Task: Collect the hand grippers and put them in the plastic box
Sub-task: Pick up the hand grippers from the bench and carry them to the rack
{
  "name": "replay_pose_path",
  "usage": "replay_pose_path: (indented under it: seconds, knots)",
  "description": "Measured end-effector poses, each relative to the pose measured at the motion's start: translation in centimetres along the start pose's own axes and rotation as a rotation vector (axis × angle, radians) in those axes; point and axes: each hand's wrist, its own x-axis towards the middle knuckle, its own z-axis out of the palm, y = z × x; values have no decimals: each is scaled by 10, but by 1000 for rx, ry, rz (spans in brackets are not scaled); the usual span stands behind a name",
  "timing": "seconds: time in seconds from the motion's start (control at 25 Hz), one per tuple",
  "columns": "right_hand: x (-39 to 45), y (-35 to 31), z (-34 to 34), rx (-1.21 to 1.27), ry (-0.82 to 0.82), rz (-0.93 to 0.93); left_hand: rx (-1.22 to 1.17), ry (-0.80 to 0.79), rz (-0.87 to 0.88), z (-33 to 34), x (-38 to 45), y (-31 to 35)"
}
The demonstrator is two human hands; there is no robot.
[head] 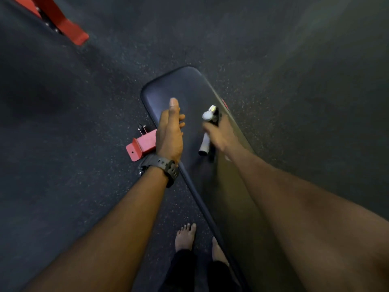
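Observation:
A hand gripper [205,142] with white handles and a metal spring end lies on the black padded bench [185,87], blurred by motion. My right hand [220,133] is on it, fingers curled round its upper part near the spring. My left hand [169,131] hovers over the bench to the left of the gripper, thumb up and fingers loosely bent, holding nothing. A black watch sits on my left wrist. The plastic box is not in view.
The bench runs from the centre toward the lower right over dark speckled rubber floor. Its red metal foot [140,147] sticks out on the left. Another red frame [63,24] stands at the top left. My bare feet [186,236] are beside the bench.

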Motion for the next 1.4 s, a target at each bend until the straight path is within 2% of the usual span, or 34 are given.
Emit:
replay_pose_path:
  seconds: [0.12, 0.24, 0.36, 0.48, 0.64, 0.84, 1.0, 1.28, 1.4]
  knots:
    - [-54, -65, -46, 312, -3, -12, 76, -4, 88, 10, -40, 65]
    - [-115, -133, -111, 440, -4, -89, 102, -59, 210, 29, -99, 145]
    - [-169, -197, -169, 459, 3, -225, 78, -92, 317, 47, -150, 225]
    - [-226, -248, -237, 465, 81, -370, 54, -147, 447, 73, -204, 294]
    - [-295, -279, -312, 411, 223, -504, -14, -296, 594, 114, -274, 351]
    - [-387, -314, -394, 401, 492, -613, -69, -528, 789, 150, -356, 419]
    - [-421, -336, -405, 406, 572, -670, -80, -596, 885, 139, -387, 449]
    - [-445, -340, -391, 456, 583, -725, -55, -612, 879, 117, -399, 453]
    - [-469, -317, -407, 441, 666, -704, -73, -720, 877, 136, -422, 447]
